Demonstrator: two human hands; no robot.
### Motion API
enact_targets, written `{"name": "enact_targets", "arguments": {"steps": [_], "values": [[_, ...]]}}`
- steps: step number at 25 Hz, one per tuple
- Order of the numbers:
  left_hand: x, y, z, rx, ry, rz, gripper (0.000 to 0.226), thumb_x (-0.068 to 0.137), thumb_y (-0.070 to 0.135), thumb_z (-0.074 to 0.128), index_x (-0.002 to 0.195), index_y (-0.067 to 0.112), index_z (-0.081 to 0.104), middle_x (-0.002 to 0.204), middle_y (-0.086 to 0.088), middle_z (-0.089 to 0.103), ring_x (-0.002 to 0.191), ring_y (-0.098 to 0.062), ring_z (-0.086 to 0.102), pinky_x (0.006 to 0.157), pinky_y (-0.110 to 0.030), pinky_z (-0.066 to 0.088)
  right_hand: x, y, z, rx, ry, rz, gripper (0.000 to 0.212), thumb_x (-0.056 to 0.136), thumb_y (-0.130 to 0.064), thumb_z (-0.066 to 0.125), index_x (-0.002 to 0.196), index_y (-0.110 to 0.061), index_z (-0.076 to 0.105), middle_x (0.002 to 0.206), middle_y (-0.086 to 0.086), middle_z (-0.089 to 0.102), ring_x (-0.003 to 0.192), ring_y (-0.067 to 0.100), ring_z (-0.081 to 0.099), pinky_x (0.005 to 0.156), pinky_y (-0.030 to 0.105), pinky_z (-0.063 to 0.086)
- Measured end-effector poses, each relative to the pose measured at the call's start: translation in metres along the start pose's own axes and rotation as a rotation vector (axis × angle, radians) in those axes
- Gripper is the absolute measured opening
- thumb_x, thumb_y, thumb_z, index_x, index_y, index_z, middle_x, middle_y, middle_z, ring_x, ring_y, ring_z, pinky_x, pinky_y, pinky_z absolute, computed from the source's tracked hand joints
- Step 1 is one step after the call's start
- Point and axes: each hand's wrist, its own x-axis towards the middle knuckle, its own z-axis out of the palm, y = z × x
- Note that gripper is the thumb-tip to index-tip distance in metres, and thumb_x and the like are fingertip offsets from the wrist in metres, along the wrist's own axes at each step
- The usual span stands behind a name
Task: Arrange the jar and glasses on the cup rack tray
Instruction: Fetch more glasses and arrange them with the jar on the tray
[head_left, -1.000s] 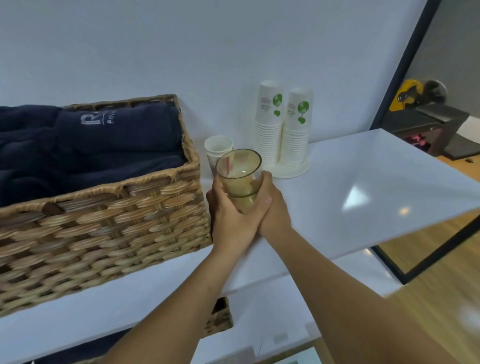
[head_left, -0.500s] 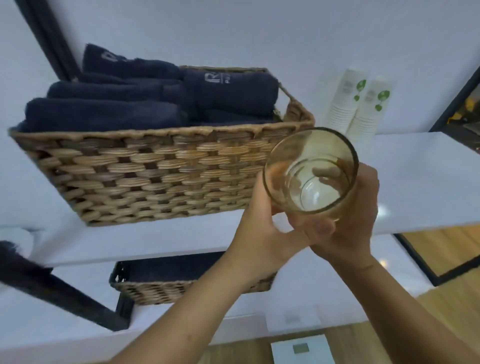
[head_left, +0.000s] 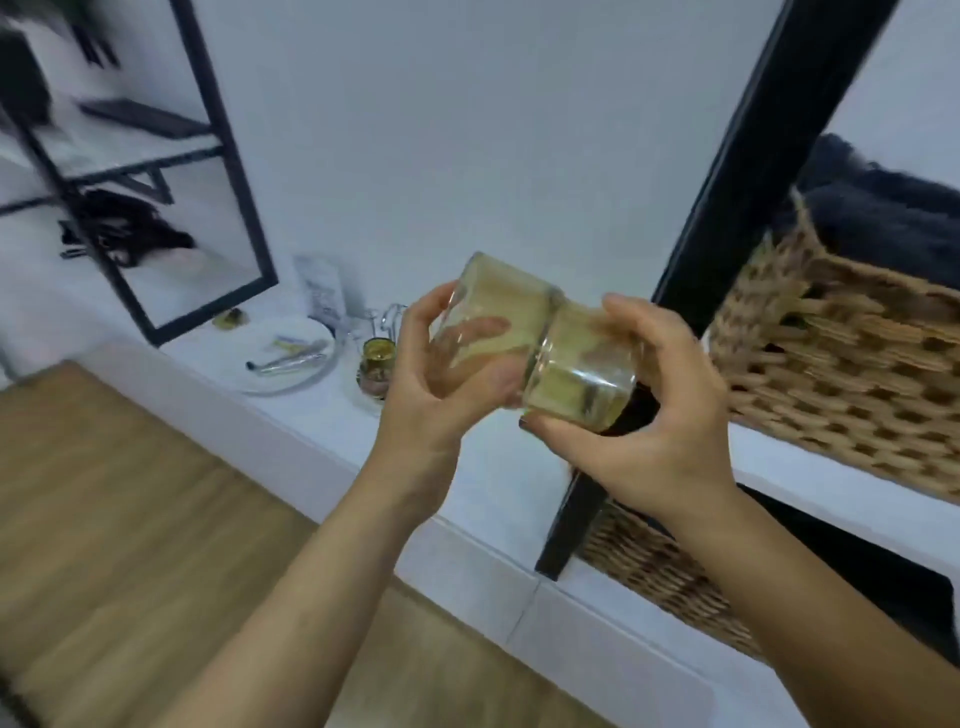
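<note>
Glasses (head_left: 540, 343), two amber tumblers nested, held tilted in mid-air

Left hand (head_left: 441, 374) wraps the outer one; right hand (head_left: 654, 410) pinches the inner base; a wicker basket (head_left: 841, 364) sits just right.

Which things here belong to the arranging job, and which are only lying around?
Belong to the job:
stacked glasses, held by left hand and right hand
amber glass on the ledge

Lying around:
white plate
wicker basket
dark towels

The nested glasses (head_left: 535, 348) were lifted off the shelf, tipped sideways and carried left; both hands now grip opposite ends.
</note>
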Motion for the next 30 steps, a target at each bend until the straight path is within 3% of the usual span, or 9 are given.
{"name": "enact_targets", "arguments": {"steps": [2, 4, 7, 10, 15, 19, 24, 27, 30], "values": [[0.002, 0.007, -0.048, -0.001, 0.087, -0.037, 0.086, 0.064, 0.031, 0.079, 0.140, 0.017, 0.040, 0.126, -0.024, 0.057, 0.119, -0.042, 0.056, 0.101, -0.059, 0.045, 0.019, -0.025, 0.050, 0.058, -0.131, 0.049, 0.091, 0.059, -0.073, 0.078, 0.136, -0.047, 0.039, 0.133, -0.030, 0.042, 0.120, -0.004, 0.047, 0.094, 0.027, 0.048], [0.005, 0.011, -0.089, 0.009, 0.150, -0.055, 0.086, 0.066, 0.030, 0.078, 0.141, 0.017, 0.039, 0.126, -0.026, 0.058, 0.120, -0.042, 0.056, 0.105, -0.060, 0.040, 0.027, -0.039, 0.094, 0.149, -0.222, 0.063, 0.094, 0.057, -0.073, 0.079, 0.137, -0.050, 0.036, 0.132, -0.033, 0.043, 0.115, -0.007, 0.050, 0.088, 0.025, 0.050], [0.011, 0.016, -0.130, 0.024, 0.243, -0.056, 0.086, 0.063, 0.028, 0.079, 0.140, 0.022, 0.041, 0.105, -0.005, 0.067, 0.105, -0.030, 0.063, 0.102, -0.051, 0.045, 0.039, -0.041, 0.146, 0.336, -0.404, 0.183, 0.093, 0.057, -0.064, 0.084, 0.134, -0.056, 0.033, 0.125, -0.034, 0.051, 0.108, -0.005, 0.058, 0.080, 0.025, 0.054], [0.028, 0.010, -0.168, 0.057, 0.307, -0.082, 0.076, 0.061, 0.029, 0.080, 0.131, 0.025, 0.051, 0.097, 0.006, 0.070, 0.098, -0.024, 0.067, 0.092, -0.041, 0.050, 0.048, -0.029, 0.198, 0.546, -0.633, 0.320, 0.075, 0.063, -0.046, 0.087, 0.125, -0.049, 0.045, 0.117, -0.027, 0.061, 0.106, 0.002, 0.063, 0.087, 0.037, 0.056], [0.090, -0.022, -0.224, 0.160, 0.283, -0.225, 0.063, 0.076, 0.026, 0.074, 0.133, 0.019, 0.050, 0.125, -0.021, 0.062, 0.111, -0.037, 0.063, 0.097, -0.051, 0.049, 0.081, 0.007, 0.272, 0.774, -0.504, 0.586, 0.059, 0.061, -0.047, 0.081, 0.113, -0.027, 0.058, 0.096, -0.008, 0.070, 0.080, 0.018, 0.070, 0.060, 0.035, 0.058], [0.158, -0.047, -0.251, 0.345, 0.196, -0.401, 0.073, 0.066, 0.049, 0.077, 0.132, 0.037, 0.049, 0.124, 0.001, 0.065, 0.108, -0.015, 0.065, 0.094, -0.041, 0.052, 0.123, 0.054, 0.311, 0.664, -0.369, 0.700, 0.063, 0.055, -0.050, 0.083, 0.111, -0.033, 0.059, 0.098, -0.003, 0.070, 0.083, 0.018, 0.070, 0.064, 0.037, 0.057], [0.216, -0.093, -0.287, 0.562, 0.244, -0.597, 0.075, 0.072, 0.047, 0.078, 0.137, 0.036, 0.043, 0.122, 0.011, 0.056, 0.103, -0.006, 0.060, 0.076, -0.024, 0.049, 0.159, 0.119, 0.321, 0.168, -0.307, 0.643, 0.067, 0.048, -0.062, 0.080, 0.108, -0.047, 0.054, 0.092, -0.028, 0.063, 0.084, -0.006, 0.060, 0.066, 0.008, 0.044], [0.249, -0.133, -0.298, 0.762, 0.144, -0.596, 0.061, 0.075, 0.041, 0.077, 0.127, 0.030, 0.048, 0.114, 0.012, 0.054, 0.100, -0.007, 0.056, 0.075, -0.024, 0.044, 0.168, 0.155, 0.327, -0.147, -0.334, 0.578, 0.071, 0.052, -0.062, 0.075, 0.116, -0.043, 0.050, 0.104, -0.016, 0.062, 0.090, 0.007, 0.058, 0.076, 0.029, 0.047], [0.280, -0.179, -0.299, 1.058, -0.141, -0.489, 0.046, 0.076, 0.035, 0.071, 0.117, 0.022, 0.053, 0.114, 0.002, 0.055, 0.105, -0.019, 0.053, 0.084, -0.035, 0.047, 0.167, 0.177, 0.337, -0.313, -0.383, 0.591, 0.070, 0.058, -0.052, 0.079, 0.121, -0.041, 0.049, 0.109, -0.008, 0.061, 0.099, 0.021, 0.057, 0.082, 0.041, 0.050]]}}
